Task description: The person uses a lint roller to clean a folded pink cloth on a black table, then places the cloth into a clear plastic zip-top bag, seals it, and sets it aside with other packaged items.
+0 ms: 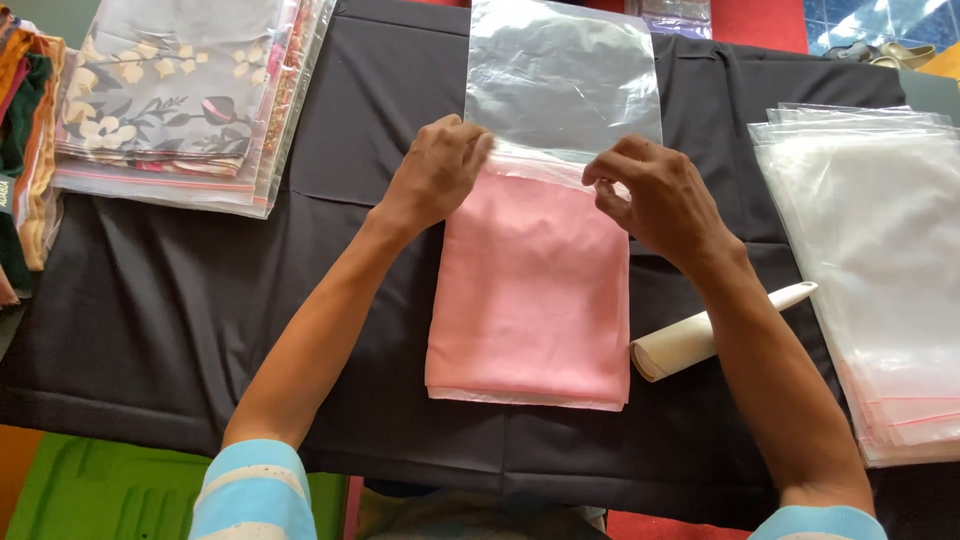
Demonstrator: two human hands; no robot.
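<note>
A folded pink cloth (530,300) lies flat on a black cloth-covered surface (190,290). A clear plastic bag (560,80) lies beyond it, its open mouth at the cloth's far edge. My left hand (437,170) pinches the bag's mouth at the left corner of the pink cloth. My right hand (660,200) pinches the bag's mouth at the right corner. The top edge of the pink cloth sits just inside the bag's opening.
A stack of bagged floral fabrics (180,100) sits at the far left, with more folded cloths (25,140) beside it. A pile of empty clear bags (870,270) lies on the right. A cream paper roll (700,335) rests beside the pink cloth.
</note>
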